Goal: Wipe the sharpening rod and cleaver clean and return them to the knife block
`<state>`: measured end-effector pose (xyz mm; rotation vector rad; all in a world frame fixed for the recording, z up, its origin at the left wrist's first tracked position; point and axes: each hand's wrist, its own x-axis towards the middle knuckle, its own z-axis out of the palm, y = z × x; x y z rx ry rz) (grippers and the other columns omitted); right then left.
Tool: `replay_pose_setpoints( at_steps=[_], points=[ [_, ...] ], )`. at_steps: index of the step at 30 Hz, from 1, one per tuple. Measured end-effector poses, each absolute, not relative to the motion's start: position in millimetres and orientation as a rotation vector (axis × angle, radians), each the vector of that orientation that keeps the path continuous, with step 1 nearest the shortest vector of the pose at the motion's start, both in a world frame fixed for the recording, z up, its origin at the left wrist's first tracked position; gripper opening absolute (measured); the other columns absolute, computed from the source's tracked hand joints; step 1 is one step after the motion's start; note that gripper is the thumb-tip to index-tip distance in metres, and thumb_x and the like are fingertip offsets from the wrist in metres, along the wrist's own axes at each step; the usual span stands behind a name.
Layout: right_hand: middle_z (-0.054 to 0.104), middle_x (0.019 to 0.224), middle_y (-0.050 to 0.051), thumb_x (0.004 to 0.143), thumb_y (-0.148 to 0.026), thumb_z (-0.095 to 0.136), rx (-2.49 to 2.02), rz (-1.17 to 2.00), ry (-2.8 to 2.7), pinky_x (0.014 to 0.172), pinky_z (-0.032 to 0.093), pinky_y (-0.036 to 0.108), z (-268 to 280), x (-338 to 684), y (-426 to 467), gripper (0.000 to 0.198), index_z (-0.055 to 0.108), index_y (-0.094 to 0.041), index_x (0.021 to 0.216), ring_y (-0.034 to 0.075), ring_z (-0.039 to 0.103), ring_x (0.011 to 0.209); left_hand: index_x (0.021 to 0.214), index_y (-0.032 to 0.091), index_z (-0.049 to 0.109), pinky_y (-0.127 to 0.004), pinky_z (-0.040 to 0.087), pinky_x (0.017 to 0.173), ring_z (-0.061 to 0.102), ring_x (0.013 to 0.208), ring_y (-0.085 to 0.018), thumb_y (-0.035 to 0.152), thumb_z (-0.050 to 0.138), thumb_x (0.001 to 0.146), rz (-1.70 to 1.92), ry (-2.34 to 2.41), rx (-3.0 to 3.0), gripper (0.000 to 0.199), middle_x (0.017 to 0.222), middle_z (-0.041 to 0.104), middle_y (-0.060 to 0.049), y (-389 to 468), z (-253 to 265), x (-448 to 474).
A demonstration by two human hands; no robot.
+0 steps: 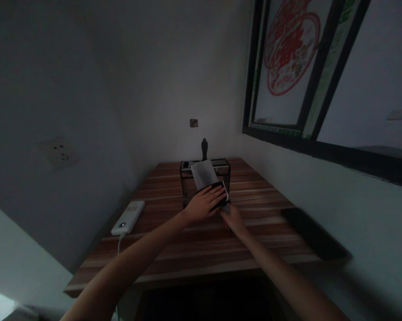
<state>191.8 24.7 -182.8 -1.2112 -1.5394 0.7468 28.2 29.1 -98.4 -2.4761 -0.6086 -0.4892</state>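
Observation:
Over the wooden table, a wide grey cleaver point(203, 173) is tilted, its broad blade pointing up and to the left. My right hand point(232, 217) is closed around its handle end, the grip mostly hidden. My left hand point(204, 203) lies across the lower blade, fingers extended over a black cloth point(217, 203) pressed against it. Just behind stands a black-framed knife rack point(227, 165), partly covered by the blade and hands. A black knife handle point(204, 149) rises upright from it.
A white power bank point(129, 217) with a cable lies at the left of the striped wooden table point(174, 245). A dark flat slab point(314, 234) rests by the right edge. Walls close in on both sides; a framed window point(288, 58) is on the right, a socket point(59, 151) on the left.

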Motion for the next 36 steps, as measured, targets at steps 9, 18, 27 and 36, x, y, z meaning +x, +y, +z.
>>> replay_pose_setpoints(
  at_steps=[9, 18, 27, 36],
  points=[
    [0.042, 0.038, -0.006, 0.070, -0.040, 0.051, -1.230, 0.735, -1.510, 0.037, 0.029, 0.022, -183.7, 191.6, 23.4, 0.023, 0.044, -0.021, 0.060, 0.012, 0.039, 0.033, 0.140, 0.017, 0.029, -0.039, 0.018, 0.112, 0.020, 0.137, -0.019, 0.033, 0.039, 0.090, -0.524, -0.685, -2.413, 0.053, 0.148, 0.028, -0.007, 53.3, -67.6, 13.3],
    [0.042, 0.039, -0.005, 0.069, -0.040, 0.052, -1.224, 0.721, -1.510, 0.040, 0.031, 0.022, -181.8, 192.8, 22.9, 0.022, 0.047, -0.020, 0.059, 0.013, 0.043, 0.039, 0.141, 0.017, 0.026, -0.038, 0.016, 0.113, 0.017, 0.138, -0.018, 0.033, 0.036, 0.091, -0.528, -0.705, -2.383, 0.053, 0.148, 0.026, -0.007, 82.4, -24.9, 3.2],
    [0.044, 0.039, -0.004, 0.069, -0.040, 0.052, -1.231, 0.720, -1.522, 0.042, 0.032, 0.022, -182.9, 194.1, 24.5, 0.024, 0.054, -0.018, 0.062, 0.013, 0.045, 0.041, 0.140, 0.014, 0.027, -0.038, 0.017, 0.113, 0.018, 0.138, -0.018, 0.032, 0.034, 0.091, -0.560, -0.722, -2.384, 0.052, 0.148, 0.028, -0.008, 84.8, -21.7, 6.9],
    [0.046, 0.041, -0.003, 0.070, -0.040, 0.052, -1.226, 0.704, -1.517, 0.041, 0.033, 0.023, -183.6, 193.5, 24.8, 0.024, 0.055, -0.017, 0.064, 0.014, 0.046, 0.041, 0.139, 0.013, 0.030, -0.041, 0.015, 0.113, 0.019, 0.138, -0.020, 0.031, 0.037, 0.090, -0.605, -0.709, -2.358, 0.052, 0.147, 0.029, -0.009, 72.6, -44.2, 16.7]
  ],
)
